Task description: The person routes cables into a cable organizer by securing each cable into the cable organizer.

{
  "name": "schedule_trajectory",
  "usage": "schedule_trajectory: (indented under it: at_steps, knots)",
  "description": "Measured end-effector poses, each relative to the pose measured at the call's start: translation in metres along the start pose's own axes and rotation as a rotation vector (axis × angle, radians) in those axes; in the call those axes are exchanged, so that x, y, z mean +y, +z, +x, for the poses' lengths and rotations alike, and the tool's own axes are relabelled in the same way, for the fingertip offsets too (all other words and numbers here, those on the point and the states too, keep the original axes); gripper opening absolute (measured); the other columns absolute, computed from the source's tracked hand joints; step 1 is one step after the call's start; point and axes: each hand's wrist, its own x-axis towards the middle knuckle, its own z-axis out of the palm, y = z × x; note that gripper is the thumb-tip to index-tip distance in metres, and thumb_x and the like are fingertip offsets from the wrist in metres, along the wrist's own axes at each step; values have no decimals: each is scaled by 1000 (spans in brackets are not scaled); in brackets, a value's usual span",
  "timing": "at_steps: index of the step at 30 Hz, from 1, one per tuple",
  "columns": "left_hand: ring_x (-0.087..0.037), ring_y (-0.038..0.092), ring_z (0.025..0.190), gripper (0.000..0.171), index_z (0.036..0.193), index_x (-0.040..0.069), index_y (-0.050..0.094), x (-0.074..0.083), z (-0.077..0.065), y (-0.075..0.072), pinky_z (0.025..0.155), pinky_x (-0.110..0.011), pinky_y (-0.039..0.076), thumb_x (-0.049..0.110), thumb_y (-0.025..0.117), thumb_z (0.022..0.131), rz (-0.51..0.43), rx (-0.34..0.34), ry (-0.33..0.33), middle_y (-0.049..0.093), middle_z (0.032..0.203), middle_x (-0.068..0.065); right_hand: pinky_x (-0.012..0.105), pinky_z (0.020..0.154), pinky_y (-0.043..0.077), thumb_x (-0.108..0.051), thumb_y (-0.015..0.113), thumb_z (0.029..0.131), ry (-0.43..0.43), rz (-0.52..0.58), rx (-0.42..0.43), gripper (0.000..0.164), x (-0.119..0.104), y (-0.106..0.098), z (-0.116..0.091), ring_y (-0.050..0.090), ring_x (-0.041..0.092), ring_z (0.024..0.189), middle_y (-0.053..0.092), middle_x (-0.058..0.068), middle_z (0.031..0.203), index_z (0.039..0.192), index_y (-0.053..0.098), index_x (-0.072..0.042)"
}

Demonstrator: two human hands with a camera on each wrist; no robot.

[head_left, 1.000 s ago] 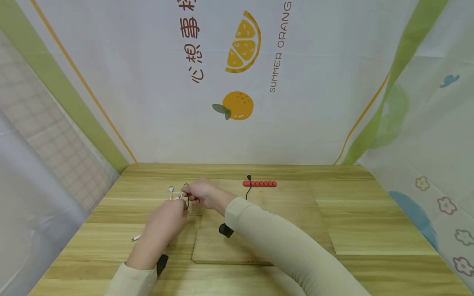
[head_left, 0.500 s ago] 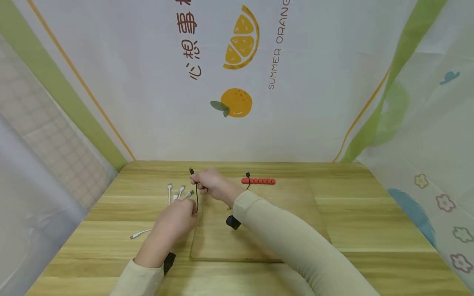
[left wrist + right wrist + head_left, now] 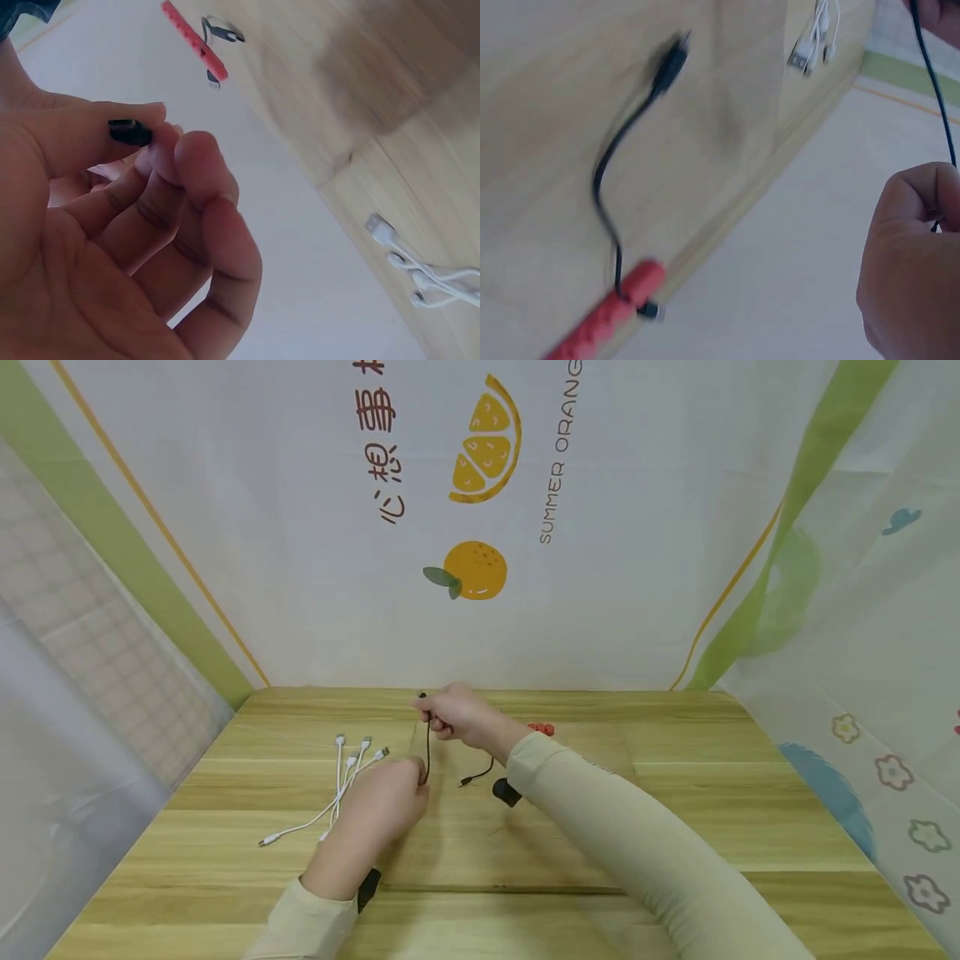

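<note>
Left hand (image 3: 386, 802) and right hand (image 3: 457, 714) are shifting rightward since the earlier frame, carrying the black cable (image 3: 428, 747) away from the white cables (image 3: 341, 793) to above the wooden board (image 3: 465, 860). It's hanging thin between them, probably light and bendy, the stiffer plug ends likely offering the surest hold. Left fingertips are pinching its lower plug, right ones are clamping near the upper end, right forearm slanting in higher.
</note>
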Motion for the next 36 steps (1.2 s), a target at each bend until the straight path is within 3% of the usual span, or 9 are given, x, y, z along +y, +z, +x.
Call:
schedule_trajectory:
  at_steps: [4, 7, 15, 19, 27, 36]
  knots:
    - [-18, 53, 62, 17, 84, 14, 61, 10, 5, 2, 53, -37, 41, 16, 71, 98, -5, -20, -30, 61, 71, -1, 24, 54, 34, -18, 54, 112, -10, -45, 26, 15, -6, -15, -5, 39, 9, 58, 56, 3, 81, 109, 60, -4]
    - [-19, 54, 61, 16, 84, 14, 62, 18, 9, 7, 52, -37, 41, 17, 71, 98, -28, -32, -29, 61, 71, -2, 26, 57, 39, -16, 55, 111, -24, -114, 59, 13, -9, -25, -10, 45, 13, 61, 55, 5, 87, 108, 56, -3]
    - [-18, 50, 59, 11, 81, 11, 63, 41, 21, 28, 50, -38, 42, 2, 67, 88, -33, -21, 58, 62, 70, -4, 27, 59, 50, -8, 60, 107, -26, -243, 128, 11, -1, -58, -14, 56, 17, 66, 56, 9, 99, 113, 56, 1]
    - [-17, 51, 60, 13, 81, 11, 65, 51, 26, 34, 51, -38, 44, 0, 67, 87, -22, -24, 79, 64, 71, -4, 29, 64, 53, -10, 63, 106, -14, -317, 157, 13, 5, -75, -15, 60, 18, 69, 57, 8, 98, 113, 57, 0]
    - [-19, 56, 64, 5, 89, 8, 71, 59, 38, 38, 53, -42, 49, 6, 68, 93, -20, -76, 45, 69, 81, -8, 34, 71, 55, -14, 62, 107, 1, -379, 168, 12, 15, -103, -14, 64, 18, 70, 63, 15, 108, 108, 57, -3]
    - [-16, 58, 62, 12, 82, 10, 70, 71, 51, 56, 51, -39, 52, 6, 68, 94, 86, -95, 85, 66, 75, -5, 33, 74, 60, -10, 63, 106, -26, -525, 213, 14, 31, -127, -10, 69, 16, 71, 72, 23, 109, 99, 63, 2]
